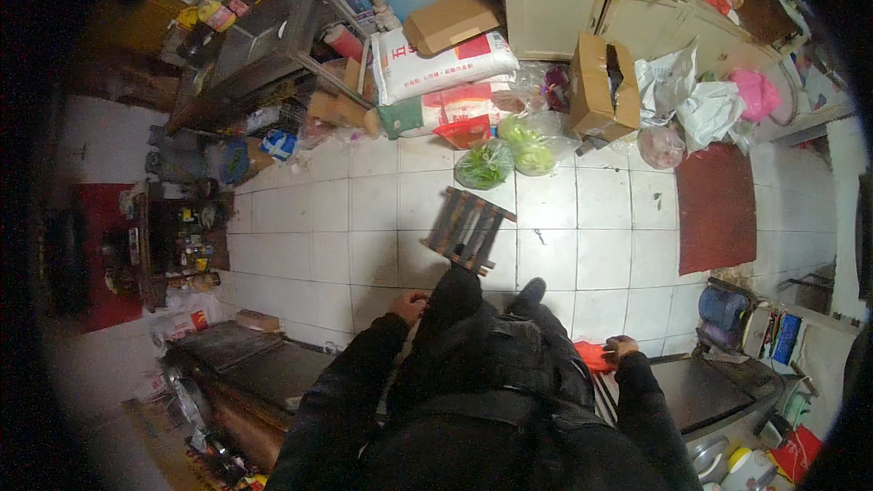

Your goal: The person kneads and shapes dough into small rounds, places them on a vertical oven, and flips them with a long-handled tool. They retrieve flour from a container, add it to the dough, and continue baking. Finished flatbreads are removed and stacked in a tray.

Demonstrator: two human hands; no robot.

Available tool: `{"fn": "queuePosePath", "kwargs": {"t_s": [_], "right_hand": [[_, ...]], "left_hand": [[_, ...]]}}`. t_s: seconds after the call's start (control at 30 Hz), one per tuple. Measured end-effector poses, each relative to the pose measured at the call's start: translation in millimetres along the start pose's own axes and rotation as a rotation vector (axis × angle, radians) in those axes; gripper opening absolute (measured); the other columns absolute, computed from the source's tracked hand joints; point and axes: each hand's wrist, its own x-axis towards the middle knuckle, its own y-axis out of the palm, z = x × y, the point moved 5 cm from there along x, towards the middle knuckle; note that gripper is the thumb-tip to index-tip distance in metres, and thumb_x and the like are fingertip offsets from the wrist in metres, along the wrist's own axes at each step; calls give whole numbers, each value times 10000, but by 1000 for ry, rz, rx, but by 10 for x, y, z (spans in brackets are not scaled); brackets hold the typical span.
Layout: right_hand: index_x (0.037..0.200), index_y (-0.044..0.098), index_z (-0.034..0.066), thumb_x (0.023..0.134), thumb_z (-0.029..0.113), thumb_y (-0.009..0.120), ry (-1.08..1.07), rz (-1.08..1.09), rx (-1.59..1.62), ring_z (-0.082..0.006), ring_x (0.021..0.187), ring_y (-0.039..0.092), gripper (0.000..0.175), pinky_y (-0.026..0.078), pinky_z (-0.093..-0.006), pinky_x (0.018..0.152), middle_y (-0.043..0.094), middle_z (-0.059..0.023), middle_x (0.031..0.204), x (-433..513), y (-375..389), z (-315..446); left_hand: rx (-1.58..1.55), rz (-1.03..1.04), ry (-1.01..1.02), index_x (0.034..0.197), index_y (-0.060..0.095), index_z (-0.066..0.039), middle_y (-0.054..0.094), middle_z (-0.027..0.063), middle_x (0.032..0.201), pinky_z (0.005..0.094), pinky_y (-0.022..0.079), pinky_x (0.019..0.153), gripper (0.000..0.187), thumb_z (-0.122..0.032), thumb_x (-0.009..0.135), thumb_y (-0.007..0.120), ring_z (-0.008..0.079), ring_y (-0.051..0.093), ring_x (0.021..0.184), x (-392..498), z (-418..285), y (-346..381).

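My right hand [622, 348] has its fingers closed on a red plastic bag [592, 356], low beside my right leg. On the other side, my left hand [409, 305] hangs next to my left knee with its fingers loosely curled; whether anything is in them is not clear. A small slatted wooden stool [470, 228] stands on the tiled floor [436, 177] just ahead of my left foot. Beyond it lie a clear bag of green vegetables [485, 165] and another bag of paler leafy greens [535, 146].
Large printed sacks [443, 71], an opened cardboard box [603, 88] and white plastic bags [709, 112] line the cabinet wall. A red mat [716, 208] covers floor at the right. Behind me dark counters [702, 389] flank both sides; a metal shelf unit [259, 41] stands far left.
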Motion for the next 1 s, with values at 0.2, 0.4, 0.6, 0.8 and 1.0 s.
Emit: {"fn": "queuePosePath", "kwargs": {"t_s": [0.2,0.4,0.6,0.8,1.0], "right_hand": [[1138,602,-49,934,124,614,-95,-97,-81,-335,707,721,268,569,-412,516,713,-220,991,-231,292,766],[1137,626,-23,954,155,623,-118,-207,5,-303,685,721,256,553,-373,494,723,-184,960,-545,1029,1090],[1117,640,-21,935,172,667,-51,-35,-216,-269,629,715,267,573,-365,496,729,-165,905,-560,1592,915],[1140,636,-9,920,182,667,-120,-17,-453,-305,751,723,292,588,-404,578,724,-180,961,135,1327,1143],[1160,611,2,939,159,614,-53,-229,-22,-318,726,726,271,584,-413,571,721,-182,978,-52,749,964]], "left_hand": [[-37,5,-175,1300,561,-9,649,177,1061,415,539,752,305,-136,1023,538,266,626,904,343,441,-620],[-212,28,-154,1145,609,-14,625,109,926,416,443,622,200,-133,985,604,222,529,711,943,600,-1472],[-307,5,-13,1135,602,8,662,137,1012,365,526,711,198,-114,997,530,224,611,818,1103,-305,-2347],[-277,-51,51,1163,616,0,660,139,1071,393,560,799,222,-134,998,555,250,659,936,606,-806,-2085],[-58,-5,-141,1198,615,-7,659,147,1098,414,567,819,247,-146,1000,562,258,665,949,707,-890,-1708]]}}
